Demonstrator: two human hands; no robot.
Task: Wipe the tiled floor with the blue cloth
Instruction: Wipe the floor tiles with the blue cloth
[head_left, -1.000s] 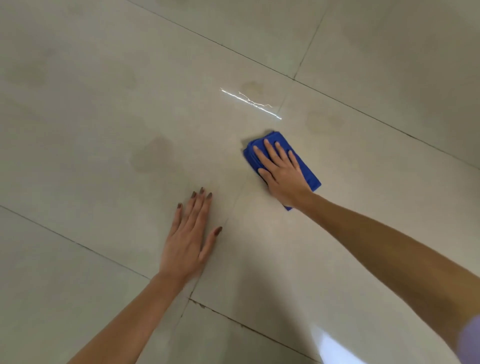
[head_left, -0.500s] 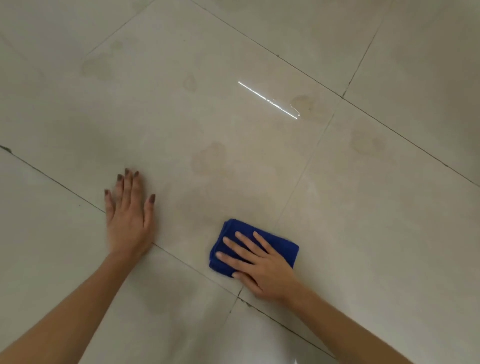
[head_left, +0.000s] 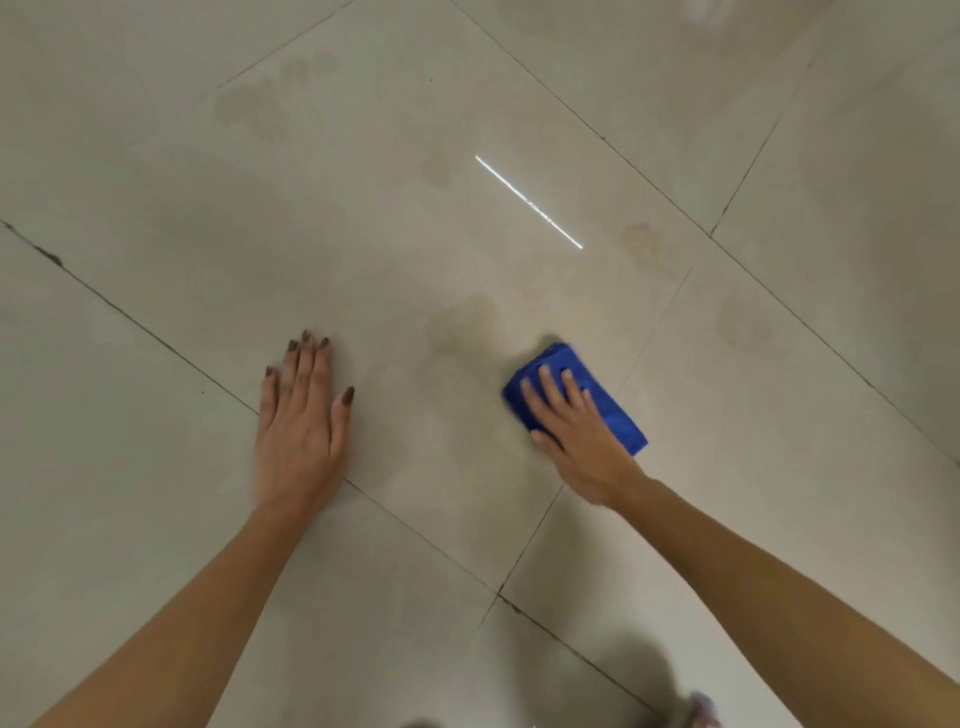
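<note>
Pressing flat, the right hand pins the folded blue cloth to the tiled floor, fingers spread and gripping nothing, though slightly blurred. A dull stain lies just beyond the fingertips; push over it with even palm pressure. The left hand lies open as a brace.

Glossy, smooth beige ceramic floor tiles with dull smudged patches beside a soft, matt, folded blue microfibre cloth.
</note>
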